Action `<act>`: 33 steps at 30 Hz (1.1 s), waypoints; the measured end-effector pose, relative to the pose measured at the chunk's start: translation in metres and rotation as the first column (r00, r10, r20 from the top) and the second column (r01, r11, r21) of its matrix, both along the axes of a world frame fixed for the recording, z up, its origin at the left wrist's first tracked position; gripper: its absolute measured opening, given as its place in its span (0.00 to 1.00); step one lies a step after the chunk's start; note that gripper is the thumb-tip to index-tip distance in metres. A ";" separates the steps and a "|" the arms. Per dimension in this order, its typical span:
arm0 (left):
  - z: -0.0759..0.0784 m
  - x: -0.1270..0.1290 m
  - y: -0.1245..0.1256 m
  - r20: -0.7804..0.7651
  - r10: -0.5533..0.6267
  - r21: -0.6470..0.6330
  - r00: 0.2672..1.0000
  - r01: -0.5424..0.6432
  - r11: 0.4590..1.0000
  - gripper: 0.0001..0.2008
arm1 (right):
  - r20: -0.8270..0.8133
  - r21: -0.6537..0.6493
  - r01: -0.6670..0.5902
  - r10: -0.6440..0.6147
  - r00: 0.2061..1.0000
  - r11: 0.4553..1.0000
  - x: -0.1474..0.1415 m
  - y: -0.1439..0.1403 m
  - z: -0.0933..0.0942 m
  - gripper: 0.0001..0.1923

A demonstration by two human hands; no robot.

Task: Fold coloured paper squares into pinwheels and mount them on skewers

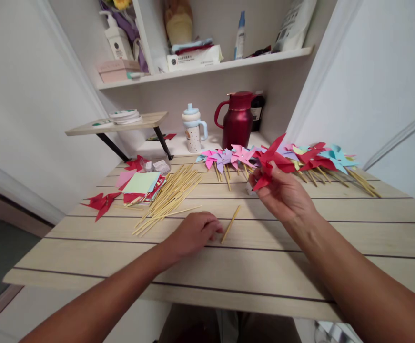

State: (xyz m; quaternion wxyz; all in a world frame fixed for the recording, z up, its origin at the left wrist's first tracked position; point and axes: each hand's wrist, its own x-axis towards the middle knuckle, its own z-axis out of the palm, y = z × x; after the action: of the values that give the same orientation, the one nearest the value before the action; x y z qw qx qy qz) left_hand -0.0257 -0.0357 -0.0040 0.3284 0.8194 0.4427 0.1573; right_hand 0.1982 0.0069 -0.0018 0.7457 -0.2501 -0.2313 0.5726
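Observation:
My right hand (282,193) holds a red paper pinwheel (273,162) lifted above the wooden table (228,267). My left hand (195,232) rests knuckles-up on the table, its fingertips touching the near end of a single wooden stick (230,223) that lies loose in the middle. A heap of several more sticks (169,195) lies just left of that hand. Behind my right hand a row of finished pinwheels (300,159) in pink, purple, red and blue lies along the table's far side.
A stack of coloured paper squares (141,183) and a folded red paper piece (100,202) lie at the left. At the back stand a dark red jug (237,120) and a spotted cup (193,129). Shelves with bottles and boxes hang above.

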 end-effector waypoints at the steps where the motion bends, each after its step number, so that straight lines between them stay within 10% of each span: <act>1: -0.002 -0.004 0.002 0.014 0.022 0.067 1.000 -0.023 0.997 0.14 | 0.007 -0.006 0.002 -0.002 1.000 1.000 0.000 0.000 0.000 0.05; 7: -0.016 -0.009 0.016 -0.234 -0.083 0.573 0.969 0.207 0.793 0.19 | 0.006 -0.014 -0.018 0.018 1.000 1.000 0.000 0.000 -0.001 0.06; 11: -0.017 0.004 0.034 -0.428 -0.274 0.602 0.861 0.498 0.624 0.19 | 0.009 -0.022 -0.022 0.022 1.000 1.000 0.000 0.001 -0.003 0.06; 16: -0.014 0.020 0.059 -0.392 -0.279 0.585 0.877 0.472 0.659 0.04 | -0.002 -0.020 -0.004 0.004 1.000 1.000 0.002 0.002 -0.001 0.08; 25: -0.028 0.029 0.058 -0.458 -0.092 0.572 0.884 0.372 0.731 0.11 | -0.022 -0.003 0.033 -0.033 0.999 0.999 0.006 0.003 0.003 0.07; 31: -0.027 0.033 0.018 -0.386 0.077 0.646 0.919 0.210 0.734 0.25 | -0.016 -0.021 0.028 -0.028 0.999 0.999 0.007 0.002 0.004 0.08; 33: -0.024 0.029 -0.008 -0.379 -0.068 0.613 0.923 0.306 0.729 0.26 | -0.029 -0.029 0.023 -0.024 0.999 0.999 0.008 0.001 0.005 0.08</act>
State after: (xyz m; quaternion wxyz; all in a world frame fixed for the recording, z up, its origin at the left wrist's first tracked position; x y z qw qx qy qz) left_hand 0.0029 -0.0438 -0.0280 -0.0480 0.9371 0.3206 0.1294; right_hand 0.2059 0.0081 0.0028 0.7521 -0.2550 -0.2091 0.5707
